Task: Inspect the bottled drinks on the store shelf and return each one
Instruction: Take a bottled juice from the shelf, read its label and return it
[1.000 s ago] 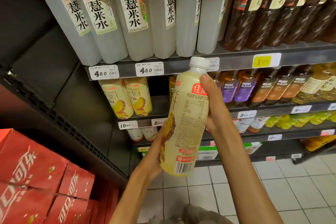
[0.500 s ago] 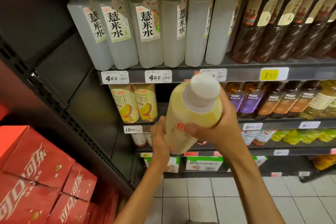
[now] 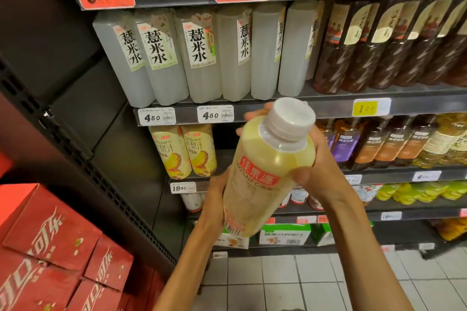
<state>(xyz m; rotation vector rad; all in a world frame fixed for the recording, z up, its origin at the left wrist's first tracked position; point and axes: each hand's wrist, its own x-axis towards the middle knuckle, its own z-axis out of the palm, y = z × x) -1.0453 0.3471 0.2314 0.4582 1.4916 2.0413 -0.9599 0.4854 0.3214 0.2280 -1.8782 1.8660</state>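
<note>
The pale yellow plastic juice bottle with the white screw cap [image 3: 267, 169], upright with its label facing the person a second ago, is now tipped so the cap points toward the camera. The left hand [image 3: 214, 199] cups its base; the right hand [image 3: 316, 159] clamps around its shoulder. Inspection looks nearly done; the gap beside the two matching yellow juice bottles [image 3: 184, 151] on the grey metal shelf [image 3: 328, 106] awaits its return.

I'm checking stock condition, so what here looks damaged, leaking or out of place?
Nothing stands out. The juice bottle held by the left hand and right hand looks intact, its white cap on. The shelved matching bottles stand upright.
</note>
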